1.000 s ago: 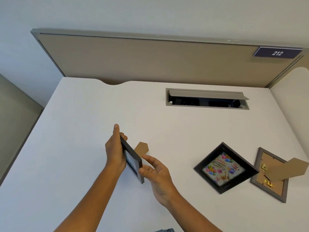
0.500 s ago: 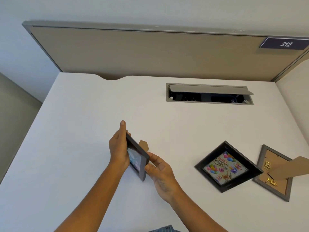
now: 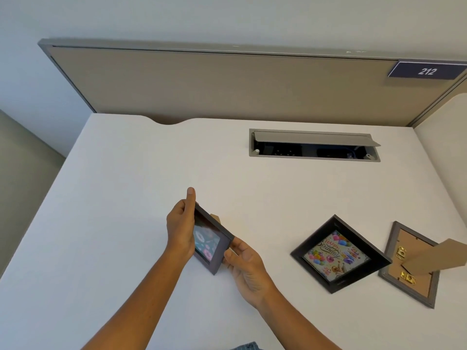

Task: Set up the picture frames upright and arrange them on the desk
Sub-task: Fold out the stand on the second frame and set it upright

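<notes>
I hold a small dark picture frame (image 3: 211, 242) with a doughnut print above the white desk (image 3: 126, 198), tilted so its face looks toward me. My left hand (image 3: 180, 228) grips its left edge, thumb pointing up. My right hand (image 3: 243, 261) pinches its right edge. A bit of its brown cardboard stand (image 3: 216, 218) pokes out behind. A black frame (image 3: 340, 253) with a birthday picture lies face up at the right. A grey frame (image 3: 410, 266) lies face down beside it, its cardboard stand (image 3: 437, 253) sticking up.
An open cable hatch (image 3: 313, 145) is sunk into the desk at the back right. A beige partition panel (image 3: 202, 84) runs along the desk's far edge, with a sign reading 212 (image 3: 427, 71). A second partition (image 3: 444, 137) closes the right side.
The held frame has turned from nearly edge-on to show its picture to me, and the stand has swung behind it. My right hand has closed on the frame's right edge.
</notes>
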Demonstrator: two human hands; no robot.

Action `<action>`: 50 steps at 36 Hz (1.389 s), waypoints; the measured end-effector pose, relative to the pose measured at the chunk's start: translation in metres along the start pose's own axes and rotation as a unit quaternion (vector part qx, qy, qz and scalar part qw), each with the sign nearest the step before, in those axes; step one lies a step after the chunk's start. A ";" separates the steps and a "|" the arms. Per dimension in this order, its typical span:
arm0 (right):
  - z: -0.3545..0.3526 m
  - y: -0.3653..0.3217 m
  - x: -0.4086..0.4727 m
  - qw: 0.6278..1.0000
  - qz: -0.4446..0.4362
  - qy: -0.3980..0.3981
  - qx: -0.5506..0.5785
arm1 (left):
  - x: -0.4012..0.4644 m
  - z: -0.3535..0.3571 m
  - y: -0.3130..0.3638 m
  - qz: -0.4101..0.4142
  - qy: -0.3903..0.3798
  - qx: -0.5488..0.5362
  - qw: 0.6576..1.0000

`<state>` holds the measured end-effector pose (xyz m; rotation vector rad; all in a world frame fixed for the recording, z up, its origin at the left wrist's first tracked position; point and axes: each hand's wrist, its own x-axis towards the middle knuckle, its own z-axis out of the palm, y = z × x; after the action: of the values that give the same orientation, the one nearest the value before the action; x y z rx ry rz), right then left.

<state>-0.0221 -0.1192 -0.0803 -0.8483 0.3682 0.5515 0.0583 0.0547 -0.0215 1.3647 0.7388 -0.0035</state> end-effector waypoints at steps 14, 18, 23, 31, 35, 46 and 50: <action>-0.013 0.002 -0.021 0.994 -0.024 0.057 -0.085 | -0.023 -0.005 0.007 0.055 0.012 0.047 0.997; -0.020 -0.006 -0.040 0.984 -0.048 0.085 -0.150 | -0.039 -0.007 0.007 0.071 0.027 0.032 0.997; -0.037 -0.016 -0.069 0.958 -0.089 0.123 -0.244 | -0.058 -0.008 0.002 0.113 0.032 0.048 0.992; -0.088 -0.027 -0.111 0.892 -0.196 0.133 -0.384 | -0.094 -0.001 -0.018 0.230 0.032 0.107 0.967; -0.113 -0.035 -0.130 0.876 -0.233 0.146 -0.398 | -0.115 0.014 -0.030 0.296 0.021 0.143 0.944; -0.178 -0.066 -0.181 0.807 -0.324 0.229 -0.437 | -0.179 0.064 -0.079 0.480 -0.057 0.241 0.842; -0.204 -0.079 -0.192 0.789 -0.338 0.255 -0.445 | -0.204 0.086 -0.097 0.495 -0.156 0.284 0.806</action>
<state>-0.1470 -0.3813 -0.0594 -1.9652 0.2465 -0.2566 -0.0999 -0.1281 -0.0075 2.1327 -0.3647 0.3991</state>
